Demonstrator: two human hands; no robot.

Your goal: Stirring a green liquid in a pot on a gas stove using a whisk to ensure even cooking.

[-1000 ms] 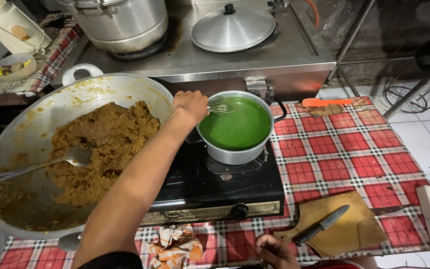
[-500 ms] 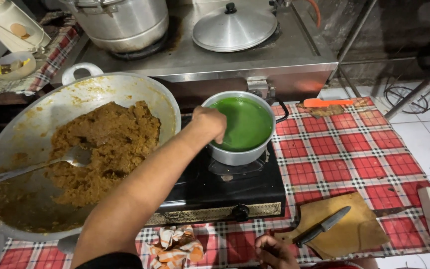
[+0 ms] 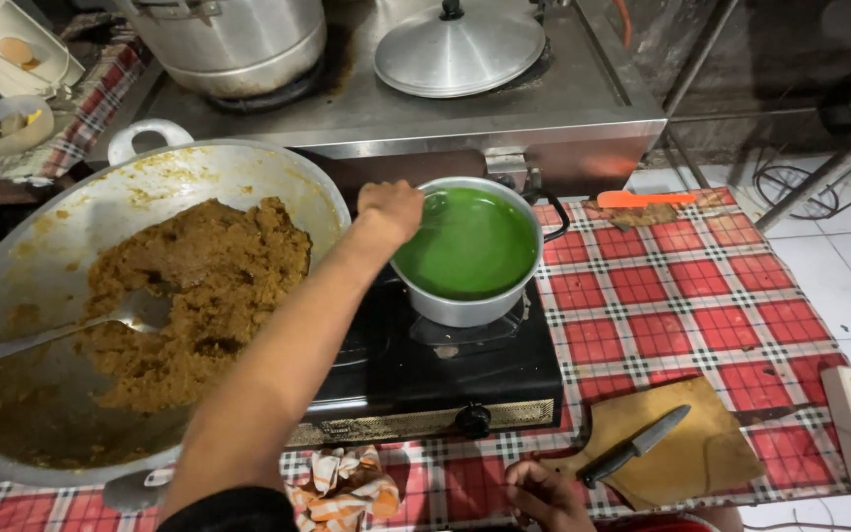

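Since the earlier frames, left hand (image 3: 391,209) has swung from over the pot's middle back to its near-left rim; half a second ago it covered more of the green surface, a second ago it sat at the left rim with a utensil tip showing. Pot, wok and knife are unchanged in place.

Left hand sits at the left edge of the small metal pot (image 3: 473,258), fingers curled into a loose fist, touching or just above the rim; what it grips, if anything, is hidden, so cannot tell. Arm stretches diagonally from lower left across the stove front.

Pot stands on the right burner of the black gas stove (image 3: 445,389), round, silver, with a dark handle on its right side, filled near the top with smooth opaque green liquid.

Left of the pot, touching or just beside it, a big wok (image 3: 71,227) holds brown crumbly paste with a metal ladle (image 3: 61,330) lying in it. Right of the pot, red checked cloth (image 3: 701,315); on it, toward the front, a wooden cutting board (image 3: 687,458) with a black-handled knife (image 3: 634,445).

Right hand (image 3: 544,495) rests at the bottom edge, below the pot, just left of the board, fingers loosely bent, holding nothing visible.
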